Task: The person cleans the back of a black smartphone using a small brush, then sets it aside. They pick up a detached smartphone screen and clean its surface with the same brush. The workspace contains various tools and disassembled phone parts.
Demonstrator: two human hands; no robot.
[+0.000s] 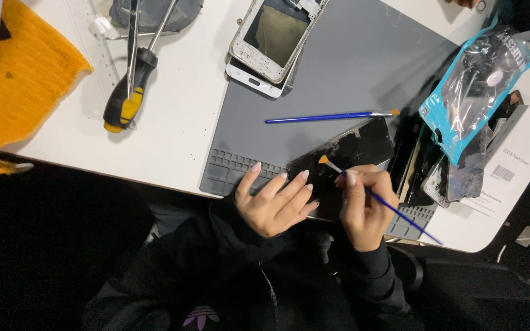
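My right hand [363,205] grips a thin blue-handled brush [400,213]; its orange bristle tip rests on a black cracked phone screen panel [354,147] lying on the grey work mat [338,67]. My left hand [274,202] lies flat with fingers spread, fingertips pressing the near end of that black panel and the mat's ridged edge. A second blue brush [329,116] lies on the mat just beyond the panel.
A white phone frame [274,40] sits on another phone at the mat's far edge. A black-and-yellow screwdriver [130,92] and tweezers lie at left beside an orange cloth [26,79]. A blue-edged plastic bag [476,86] and a white box lie at right.
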